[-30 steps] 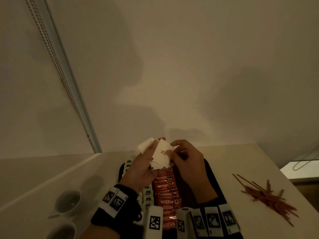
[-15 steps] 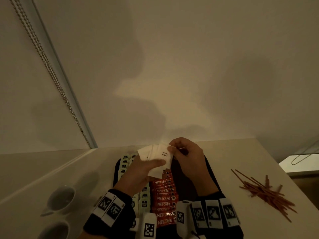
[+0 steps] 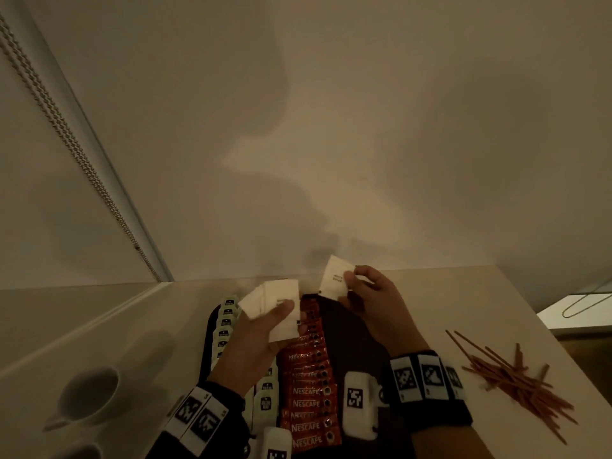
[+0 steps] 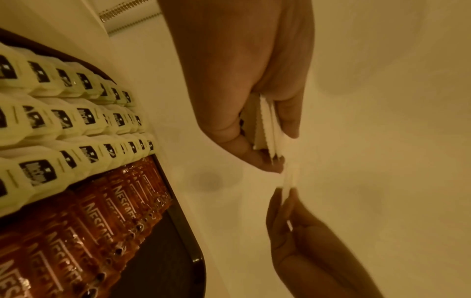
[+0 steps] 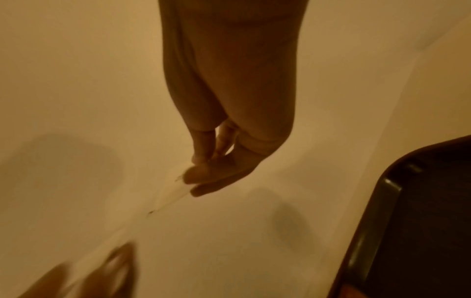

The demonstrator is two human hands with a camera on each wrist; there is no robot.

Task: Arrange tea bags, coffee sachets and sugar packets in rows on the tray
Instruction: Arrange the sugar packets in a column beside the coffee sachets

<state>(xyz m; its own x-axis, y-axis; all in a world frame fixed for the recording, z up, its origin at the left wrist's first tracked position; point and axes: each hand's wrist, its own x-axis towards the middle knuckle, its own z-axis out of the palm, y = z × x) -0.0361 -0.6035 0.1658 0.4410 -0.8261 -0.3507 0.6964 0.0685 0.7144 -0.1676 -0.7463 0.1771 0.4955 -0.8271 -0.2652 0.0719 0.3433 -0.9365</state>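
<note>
Sugar step: our left hand (image 3: 261,329) grips the stack (image 3: 271,303); right hand (image 3: 374,303) pinches one packet (image 3: 334,281). Next, lay it on the tray's (image 3: 357,339) bare strip, lower centre.

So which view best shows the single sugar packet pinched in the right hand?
The head view: the single sugar packet faces the camera, print visible, pinched by the right hand. The left wrist view shows it edge-on and blurred; the right wrist view shows only a faint smear.

One sugar packet (image 3: 335,281) in right hand (image 3: 374,309), stack (image 3: 275,309) in left hand (image 3: 255,339).
</note>
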